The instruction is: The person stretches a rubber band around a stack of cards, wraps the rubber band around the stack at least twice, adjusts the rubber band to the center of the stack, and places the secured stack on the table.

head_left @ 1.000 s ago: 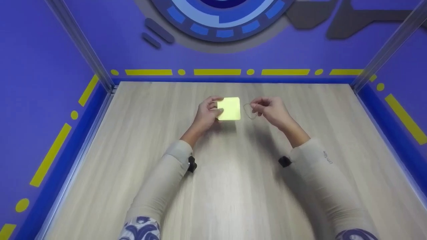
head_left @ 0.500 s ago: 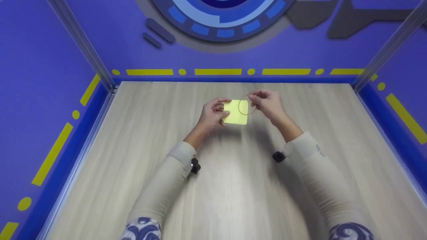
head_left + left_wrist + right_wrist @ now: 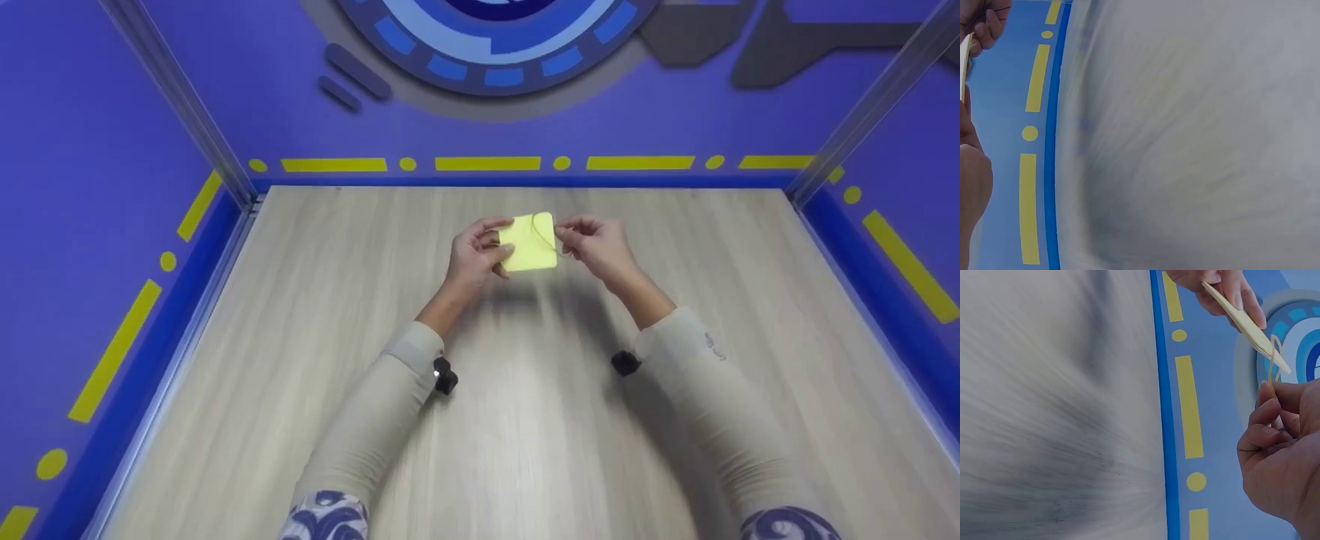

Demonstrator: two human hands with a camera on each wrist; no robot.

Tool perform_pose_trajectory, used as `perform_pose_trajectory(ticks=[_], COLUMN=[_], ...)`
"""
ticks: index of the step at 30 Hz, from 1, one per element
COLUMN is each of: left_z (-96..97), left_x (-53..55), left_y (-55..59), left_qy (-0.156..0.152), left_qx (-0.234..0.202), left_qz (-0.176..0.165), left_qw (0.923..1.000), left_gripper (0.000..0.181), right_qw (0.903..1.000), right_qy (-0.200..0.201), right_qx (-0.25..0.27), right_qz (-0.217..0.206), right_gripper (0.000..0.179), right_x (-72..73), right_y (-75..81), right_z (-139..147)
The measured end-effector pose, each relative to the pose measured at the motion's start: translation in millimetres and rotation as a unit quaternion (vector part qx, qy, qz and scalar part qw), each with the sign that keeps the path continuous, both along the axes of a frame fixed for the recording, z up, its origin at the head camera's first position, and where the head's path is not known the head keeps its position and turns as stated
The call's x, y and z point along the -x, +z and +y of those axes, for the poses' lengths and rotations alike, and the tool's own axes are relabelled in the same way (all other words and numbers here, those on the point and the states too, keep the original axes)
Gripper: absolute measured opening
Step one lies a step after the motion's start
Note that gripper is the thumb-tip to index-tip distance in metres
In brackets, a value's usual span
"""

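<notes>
Fingers of left hand (image 3: 472, 257) grip yellow pad (image 3: 522, 249); right hand (image 3: 602, 247) pinches thin band (image 3: 1270, 373) looped over its end

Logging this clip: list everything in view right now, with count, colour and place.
Square pad: one, yellow, head view's upper middle
Thin band: one, tan, around the pad's right end
Tabletop: one, pale wood, below
Wall panels: three, blue-purple with yellow dashes and dots, back and sides
Round emblem: one, blue, back wall
Corner posts: two, grey, back corners
Small devices: two, black, one per sleeve end
Sleeves: two, beige, blue-and-white pattern lower in frame
Left hand: one, bare, gripping the pad
Right hand: one, bare, pinching the band
</notes>
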State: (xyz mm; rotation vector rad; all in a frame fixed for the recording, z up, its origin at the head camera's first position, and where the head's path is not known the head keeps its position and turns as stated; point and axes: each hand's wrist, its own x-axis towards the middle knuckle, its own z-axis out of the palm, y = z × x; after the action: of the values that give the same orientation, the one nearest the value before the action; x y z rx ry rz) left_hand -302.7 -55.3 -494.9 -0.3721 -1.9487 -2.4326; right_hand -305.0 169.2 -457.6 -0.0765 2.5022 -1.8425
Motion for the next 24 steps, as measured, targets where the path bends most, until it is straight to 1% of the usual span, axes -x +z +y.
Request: perform_pose_trajectory(ticks=[3, 6, 11, 14, 17, 20, 24], left_z=[1.3, 3.3, 8.7, 11.8, 13.6, 14.8, 17.0], left_x=[1.5, 2.7, 2.9, 3.9, 5.3, 5.6, 4.7], left_y=[3.5, 7.0, 10.8, 11.1, 10.9, 11.1, 13.8], left_qy=[0.019, 0.032, 0.058, 0.079, 0.105, 0.125, 0.132], left_qx=[-0.035, -0.065, -0.064, -0.064, -0.078, -0.096, -0.113], left_qz=[-0.014, -0.021, -0.019, -0.024, -0.042, -0.072, -0.112], left_qw=[0.9991, 0.9972, 0.9961, 0.9945, 0.9905, 0.9848, 0.9784], left_gripper=[0.040, 0.040, 0.040, 0.040, 0.040, 0.040, 0.039], right_qw=[1.0000, 0.9998, 0.9995, 0.9995, 0.9996, 0.9997, 0.9995], right_qy=[0.004, 0.008, 0.010, 0.009, 0.011, 0.016, 0.019], right_qx=[-0.001, -0.001, 0.005, 0.016, 0.020, 0.018, 0.023], right_qz=[0.007, 0.016, 0.030, 0.026, 0.015, 0.010, 0.011], right_gripper=[0.018, 0.017, 0.017, 0.018, 0.020, 0.022, 0.023], right_x=[-2.9, -5.3, -7.9, -9.3, -12.1, -16.2, -22.9], right_y=[0.0, 0.6, -0.4, -1.6, -2.7, -4.3, -5.8], right_z=[-2.1, -4.2, -5.6, -7.1, -9.3, -12.5, -20.2])
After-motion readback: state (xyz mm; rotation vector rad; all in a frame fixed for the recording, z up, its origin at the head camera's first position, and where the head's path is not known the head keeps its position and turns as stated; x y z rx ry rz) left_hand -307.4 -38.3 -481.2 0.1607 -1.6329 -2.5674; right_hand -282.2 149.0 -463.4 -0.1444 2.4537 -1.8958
